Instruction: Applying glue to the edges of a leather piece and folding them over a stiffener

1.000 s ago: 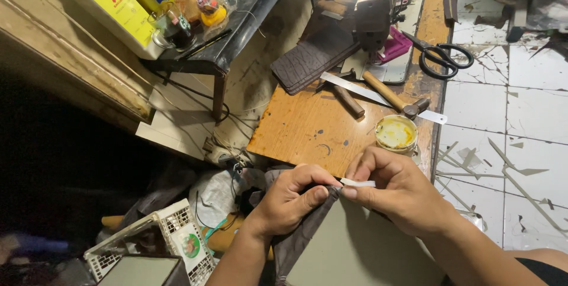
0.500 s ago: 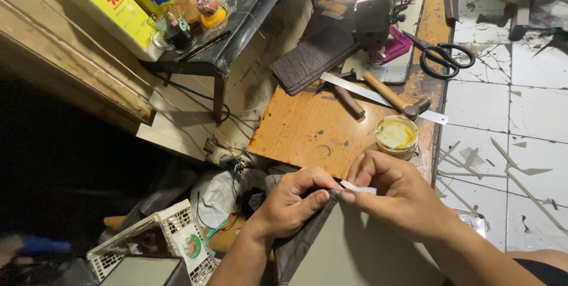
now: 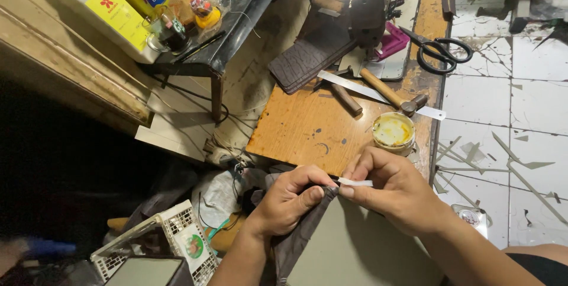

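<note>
Your wooden desk [image 3: 307, 132] fills the middle of the view, with a sewing machine [image 3: 367, 11] at its far end and black scissors [image 3: 444, 54] near the right edge. A dark textured leather panel [image 3: 307, 58] lies beside a hammer [image 3: 387, 92] and a metal ruler [image 3: 378, 95]. A small open tin of yellow glue [image 3: 393, 132] sits near the desk's front edge, just beyond your fingers. Below the desk, your left hand [image 3: 290, 200] pinches the edge of a dark grey leather piece [image 3: 299, 236] between thumb and forefinger. Your right hand [image 3: 393, 188] is closed in a pinch on a thin white strip [image 3: 355, 182], held right at the leather's corner, with both hands almost touching.
</note>
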